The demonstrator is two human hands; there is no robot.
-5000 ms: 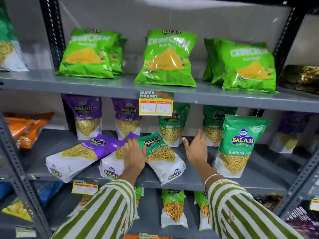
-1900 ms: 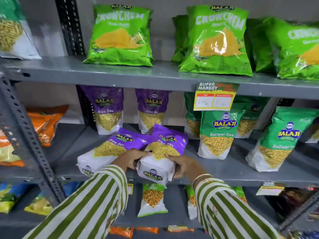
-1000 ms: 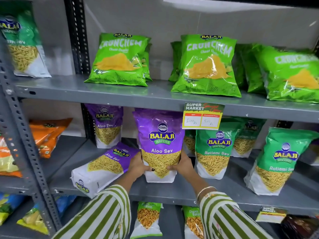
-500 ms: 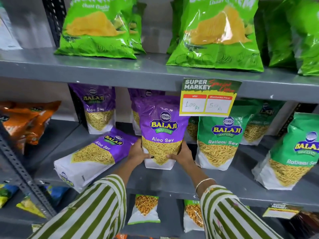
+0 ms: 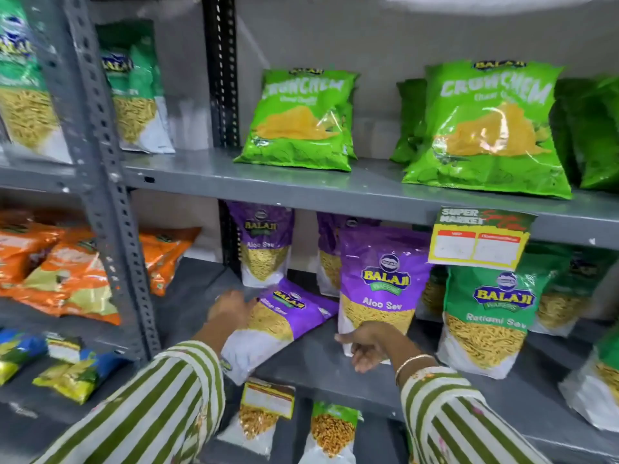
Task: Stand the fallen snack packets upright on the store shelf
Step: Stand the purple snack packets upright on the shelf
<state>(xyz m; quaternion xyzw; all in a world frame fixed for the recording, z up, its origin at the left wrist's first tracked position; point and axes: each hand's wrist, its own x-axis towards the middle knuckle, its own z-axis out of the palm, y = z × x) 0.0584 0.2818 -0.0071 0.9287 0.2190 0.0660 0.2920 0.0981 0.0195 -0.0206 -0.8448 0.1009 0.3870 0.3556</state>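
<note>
Grey metal shelf unit (image 5: 335,187), several tiers. Top tier: green Crunchem bags (image 5: 487,128) standing. A price tag (image 5: 480,241) hangs from that tier's front edge.

Middle shelf (image 5: 318,356): one purple Aloo Sev packet (image 5: 382,279) stands upright near the front, more purple packets behind it, green Ratlami Sev packet (image 5: 485,316) upright just to its right. One fallen Aloo Sev packet (image 5: 278,321) lies flat and slanted to the left of the upright purple one, white bottom end overhanging the shelf's front edge.

Orange packets (image 5: 67,269) in the neighbouring bay, left.

Left hand (image 5: 229,308) rests on the fallen packet's upper left edge, fingers spread over it; blurred, firm grip cannot be told. Right hand (image 5: 371,344) in front of the upright purple packet's base, fingers loosely open, holding nothing. Striped sleeves on both arms.
</note>
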